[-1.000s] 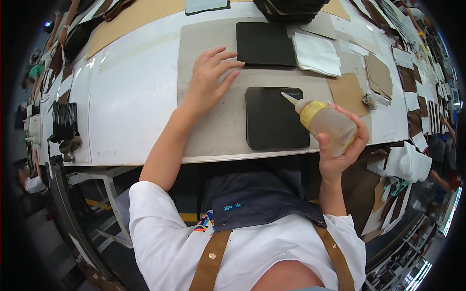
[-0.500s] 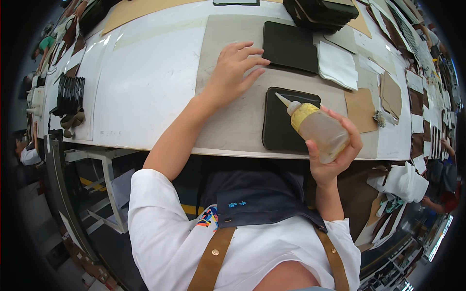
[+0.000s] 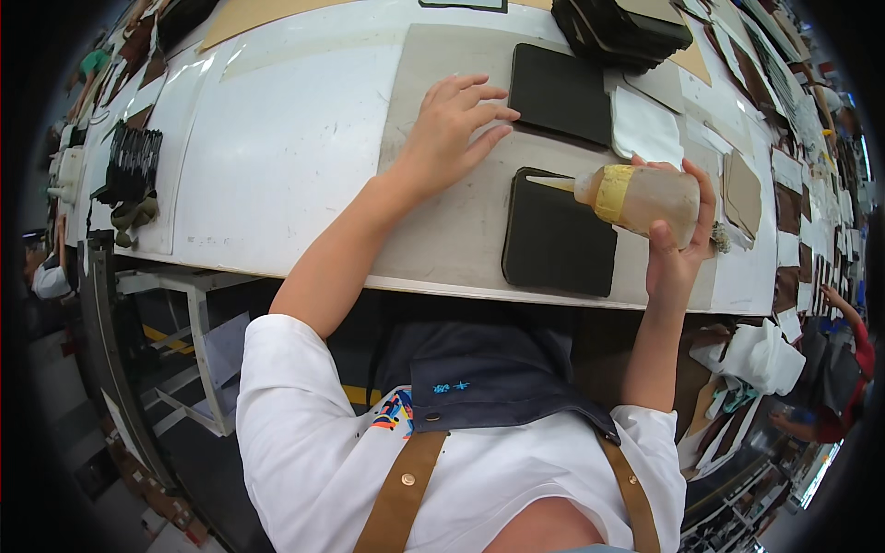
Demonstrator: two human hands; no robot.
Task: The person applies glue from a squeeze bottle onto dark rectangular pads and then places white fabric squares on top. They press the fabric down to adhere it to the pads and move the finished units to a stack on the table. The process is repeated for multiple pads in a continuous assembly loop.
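My right hand (image 3: 684,207) is wrapped round a squeeze bottle (image 3: 650,198) with a yellow band and a long pointed nozzle. The bottle lies nearly level, its nozzle aimed left over the upper part of the near black panel (image 3: 558,244). Whether the tip touches that panel I cannot tell. Beyond it lies a second black panel (image 3: 562,97), flat on the grey mat (image 3: 433,230). My left hand (image 3: 458,124) hovers by that far panel's left edge, fingers spread and holding nothing; its fingertips are at or just beside the edge.
Folded white cloth (image 3: 645,124) lies right of the far panel. Behind it stands a stack of dark pieces (image 3: 622,32). Tan sheets (image 3: 740,194) and a small fuzzy clump (image 3: 720,238) lie at the right. A rack of black pieces (image 3: 129,166) stands far left.
My right hand has moved right and slightly away from me, turning the bottle from a slant to nearly level. The left hand keeps its pose. The whole view has shifted a little.
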